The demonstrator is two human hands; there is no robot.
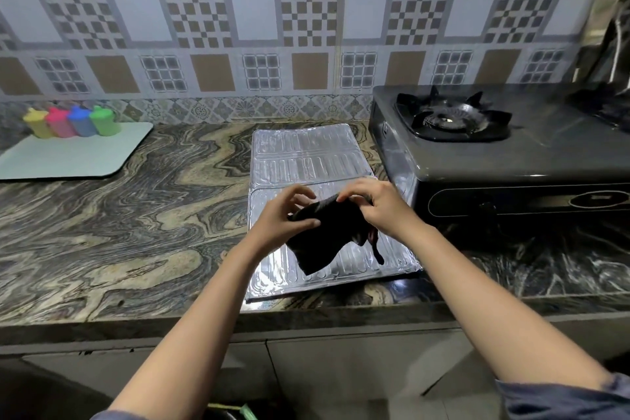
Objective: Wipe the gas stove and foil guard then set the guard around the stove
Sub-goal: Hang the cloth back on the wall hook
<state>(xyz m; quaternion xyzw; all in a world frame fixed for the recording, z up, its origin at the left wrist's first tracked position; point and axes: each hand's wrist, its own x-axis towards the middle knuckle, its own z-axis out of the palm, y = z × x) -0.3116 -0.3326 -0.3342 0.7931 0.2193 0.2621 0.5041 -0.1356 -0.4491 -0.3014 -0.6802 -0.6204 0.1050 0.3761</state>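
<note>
Two bare forearms reach forward over the surface (pixel 102 232). The left hand (pixel 284 218) and right hand (pixel 373 206) both pinch a dark cloth (pixel 327 232) between them, apparently folding it for wiping. Right beneath lies the foil guard (pixel 303 153), flat and folded. Just beyond, to the right, the gas stove (pixel 494 153) sits against the tiled wall (pixel 238 27).

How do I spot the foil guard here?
Find the dark gas stove on the right of the marbled countertop. Lying flat just left of it is the foil guard: the only silver, ribbed panel there.
</note>
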